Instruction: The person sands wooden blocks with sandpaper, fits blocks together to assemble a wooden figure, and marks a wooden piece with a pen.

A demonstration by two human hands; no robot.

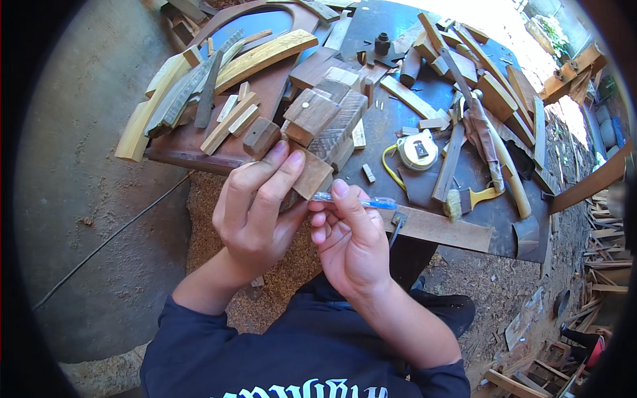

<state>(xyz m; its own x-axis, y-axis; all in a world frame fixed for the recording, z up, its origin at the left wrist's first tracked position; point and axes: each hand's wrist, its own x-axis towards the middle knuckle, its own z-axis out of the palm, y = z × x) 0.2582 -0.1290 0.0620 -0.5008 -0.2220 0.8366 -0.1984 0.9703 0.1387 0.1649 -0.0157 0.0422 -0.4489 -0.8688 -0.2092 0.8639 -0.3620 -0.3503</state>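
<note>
My left hand point(255, 199) grips a small brown wooden block point(313, 175) at the near edge of the workbench, with the fingers over its top left side. In my right hand point(352, 242) is a clear and blue pen point(371, 202), pinched between thumb and fingers. The pen's front end meets the block's lower right edge; whether it touches the wood I cannot tell. Right behind the held block stands a stack of brown wooden blocks point(315, 114). A smaller dark block point(261, 138) lies just beyond my left fingertips.
To the right on the workbench point(388, 56) lie a tape measure point(419, 151), a yellow-handled brush point(483, 195) and a wooden-handled tool with a flat metal head point(526, 235). Wood strips point(265, 60) lie at left. A metal clamp point(397, 224) sits at the near edge.
</note>
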